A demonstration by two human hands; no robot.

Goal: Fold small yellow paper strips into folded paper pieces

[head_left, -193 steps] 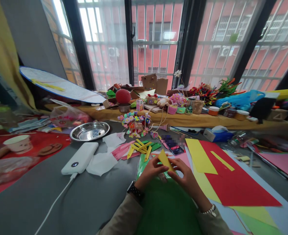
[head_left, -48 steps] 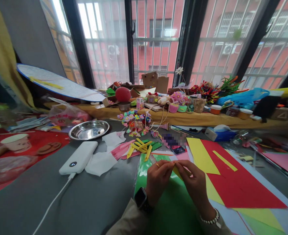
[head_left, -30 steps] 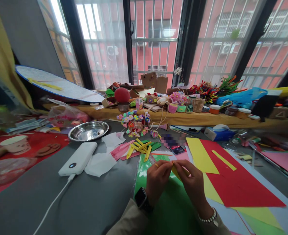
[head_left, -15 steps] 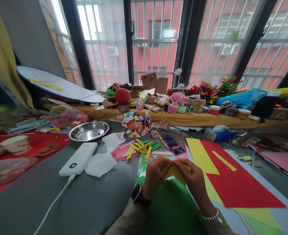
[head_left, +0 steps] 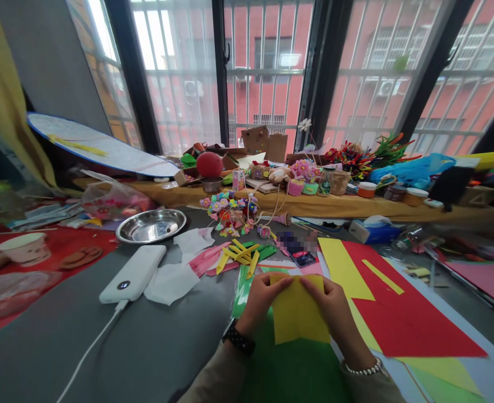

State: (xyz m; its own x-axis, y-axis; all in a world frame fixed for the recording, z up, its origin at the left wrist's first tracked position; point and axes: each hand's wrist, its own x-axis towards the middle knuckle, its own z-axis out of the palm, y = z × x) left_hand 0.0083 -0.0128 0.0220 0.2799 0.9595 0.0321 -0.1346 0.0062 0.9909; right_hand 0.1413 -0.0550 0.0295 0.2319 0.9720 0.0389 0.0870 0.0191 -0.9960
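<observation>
A yellow sheet of paper hangs upright between my hands, spread wide, with a faint crease down its middle. My left hand pinches its top edge on the left between thumb and fingers. On the right, my right hand grips the same edge, its thumb on the near face. Below the sheet lies a green sheet. Just beyond my hands is a small pile of folded yellow paper strips, with green folded pieces beside it.
Red paper and a yellow sheet lie to the right. A phone rests beyond my hands. Leftward are a white power bank with a cable, torn white paper and a metal plate. Craft flowers stand at the back.
The yellow paper, bent and mostly hidden between my fingers before, is now opened out with its broad face toward me. Both hands still hold it, with their thumbs a little farther apart.
</observation>
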